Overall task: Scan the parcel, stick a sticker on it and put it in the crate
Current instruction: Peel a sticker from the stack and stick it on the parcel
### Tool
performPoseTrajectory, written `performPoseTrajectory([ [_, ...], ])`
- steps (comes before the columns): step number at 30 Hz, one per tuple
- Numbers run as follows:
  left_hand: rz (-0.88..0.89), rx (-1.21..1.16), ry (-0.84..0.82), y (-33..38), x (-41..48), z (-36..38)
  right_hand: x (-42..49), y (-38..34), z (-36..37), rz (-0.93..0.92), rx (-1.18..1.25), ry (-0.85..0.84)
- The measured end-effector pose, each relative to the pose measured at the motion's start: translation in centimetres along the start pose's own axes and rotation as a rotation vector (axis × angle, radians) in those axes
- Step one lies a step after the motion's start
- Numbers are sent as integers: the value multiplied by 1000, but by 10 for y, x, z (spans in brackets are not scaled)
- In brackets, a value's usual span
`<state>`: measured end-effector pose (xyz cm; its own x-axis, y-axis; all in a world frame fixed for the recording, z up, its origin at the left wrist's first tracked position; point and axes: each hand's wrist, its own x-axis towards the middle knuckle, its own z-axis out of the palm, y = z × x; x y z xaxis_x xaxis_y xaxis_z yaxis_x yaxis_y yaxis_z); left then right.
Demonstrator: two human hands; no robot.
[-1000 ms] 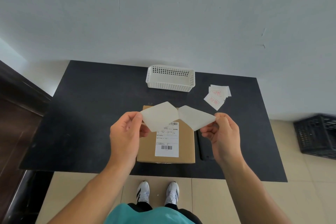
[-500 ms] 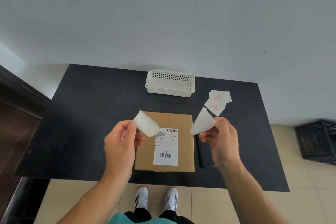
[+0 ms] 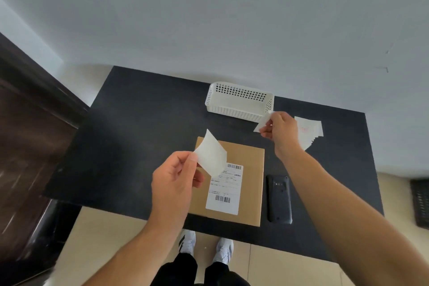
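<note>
A brown cardboard parcel (image 3: 251, 174) with a white barcode label lies flat at the front edge of the black table (image 3: 139, 137). My left hand (image 3: 173, 181) pinches one white sheet (image 3: 212, 154) by its corner, above the parcel's left side. Further back, my right hand (image 3: 282, 131) pinches a second white piece (image 3: 261, 124) close to the white basket (image 3: 239, 102). I cannot tell which piece is the sticker and which is the backing. A black handheld scanner (image 3: 278, 199) rests on the table just right of the parcel.
A fanned stack of white stickers with red print (image 3: 310, 131) lies right of my right hand. A dark crate (image 3: 420, 202) stands on the floor at the far right edge. A dark wooden surface runs along the left. The wall is just behind the table.
The two white pieces, joined a second ago, have been pulled apart. My right hand has carried its piece back and right toward the basket; my left hand stays over the parcel.
</note>
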<state>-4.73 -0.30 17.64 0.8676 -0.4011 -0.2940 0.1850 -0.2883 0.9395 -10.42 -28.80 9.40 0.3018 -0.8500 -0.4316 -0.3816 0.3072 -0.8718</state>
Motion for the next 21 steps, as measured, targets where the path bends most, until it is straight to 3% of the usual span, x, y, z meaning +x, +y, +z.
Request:
performPoseTrajectory([
  [5,-20,-12,23,4,-7,6,63,-17,30,23,-72,48],
  [10,-14,1,12,2,-18,0,104,-14,42,-22,-380,34],
  [16,-27,36,-32,-8,-41,0,117,-15,45,-264,-821,5],
  [21,-21,76,-15,-11,-43,0,120,-15,52,-326,-888,33],
])
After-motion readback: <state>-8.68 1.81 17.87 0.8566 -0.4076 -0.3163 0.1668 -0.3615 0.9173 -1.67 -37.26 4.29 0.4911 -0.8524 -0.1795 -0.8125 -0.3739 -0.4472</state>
